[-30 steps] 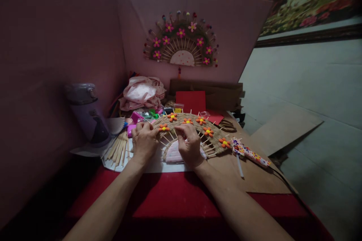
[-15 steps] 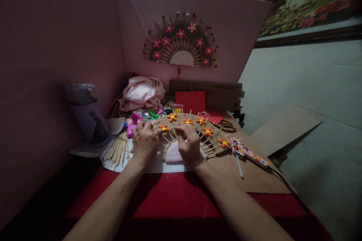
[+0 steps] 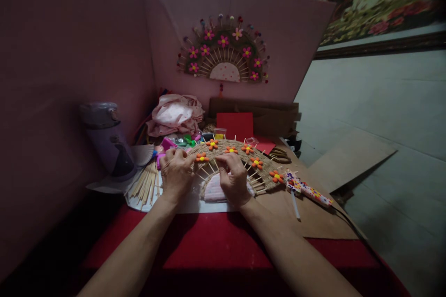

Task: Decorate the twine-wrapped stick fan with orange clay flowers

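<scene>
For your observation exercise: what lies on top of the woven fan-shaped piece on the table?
Orange flowers sit along the woven fan. The left hand and right hand rest on it, covering its lower left and centre.

I am looking at a dim, warm-toned frame, brightest on the pale wall (image 3: 383, 102) at right, while the left partition (image 3: 69, 55) and the lower corners sink into shadow. Wide-angle bending curves the edges and tilts the framed picture (image 3: 369, 0), which is soft. Both hands (image 3: 176, 174) (image 3: 234, 180) read fairly clearly; no glare shows.
</scene>
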The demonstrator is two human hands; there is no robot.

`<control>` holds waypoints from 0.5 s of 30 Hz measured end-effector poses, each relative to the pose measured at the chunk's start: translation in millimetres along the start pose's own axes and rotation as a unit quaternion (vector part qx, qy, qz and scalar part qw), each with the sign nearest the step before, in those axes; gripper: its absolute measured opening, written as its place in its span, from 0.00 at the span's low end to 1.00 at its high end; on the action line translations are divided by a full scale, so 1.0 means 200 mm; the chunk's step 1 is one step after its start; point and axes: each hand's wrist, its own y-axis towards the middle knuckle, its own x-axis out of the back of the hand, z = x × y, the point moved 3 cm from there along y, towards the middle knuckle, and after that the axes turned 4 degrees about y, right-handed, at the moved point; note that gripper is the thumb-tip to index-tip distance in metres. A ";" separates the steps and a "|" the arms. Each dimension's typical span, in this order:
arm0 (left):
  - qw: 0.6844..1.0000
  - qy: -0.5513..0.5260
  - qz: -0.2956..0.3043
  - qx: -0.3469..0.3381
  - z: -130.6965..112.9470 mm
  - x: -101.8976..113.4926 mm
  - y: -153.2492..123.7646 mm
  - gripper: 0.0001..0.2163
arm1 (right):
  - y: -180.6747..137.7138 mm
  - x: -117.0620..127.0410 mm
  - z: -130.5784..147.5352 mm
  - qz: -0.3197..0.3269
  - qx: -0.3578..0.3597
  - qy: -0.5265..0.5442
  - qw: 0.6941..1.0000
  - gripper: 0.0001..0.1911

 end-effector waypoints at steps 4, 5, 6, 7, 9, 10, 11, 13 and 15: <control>1.000 0.005 0.011 0.005 0.00 -0.02 0.00 0.10 | 0.00 0.00 0.00 0.001 0.001 -0.003 1.000 0.07; 1.000 0.000 0.013 0.004 0.00 -0.02 0.00 0.09 | 0.00 0.00 0.00 0.001 0.002 -0.003 1.000 0.07; 1.000 -0.005 0.015 0.002 0.00 -0.02 0.00 0.09 | 0.00 0.00 0.00 0.001 0.002 -0.003 1.000 0.07; 1.000 -0.010 0.015 0.001 0.00 -0.02 0.00 0.09 | 0.00 0.00 0.00 0.000 0.001 -0.003 1.000 0.07; 1.000 -0.012 0.008 0.006 0.01 -0.02 0.00 0.10 | 0.00 0.00 0.00 -0.001 0.000 -0.003 1.000 0.07; 1.000 -0.010 0.003 0.013 0.01 -0.01 0.01 0.10 | 0.00 0.00 0.00 -0.001 0.001 -0.002 1.000 0.07; 1.000 -0.007 -0.003 0.020 0.02 -0.01 0.01 0.11 | 0.00 0.00 0.00 -0.001 0.000 -0.003 1.000 0.07; 1.000 -0.004 -0.008 0.028 0.02 0.00 0.01 0.11 | 0.00 0.00 0.00 0.000 -0.001 -0.003 1.000 0.07; 1.000 -0.009 0.000 0.020 0.02 -0.01 0.01 0.11 | 0.00 0.00 0.00 0.001 -0.001 -0.003 1.000 0.07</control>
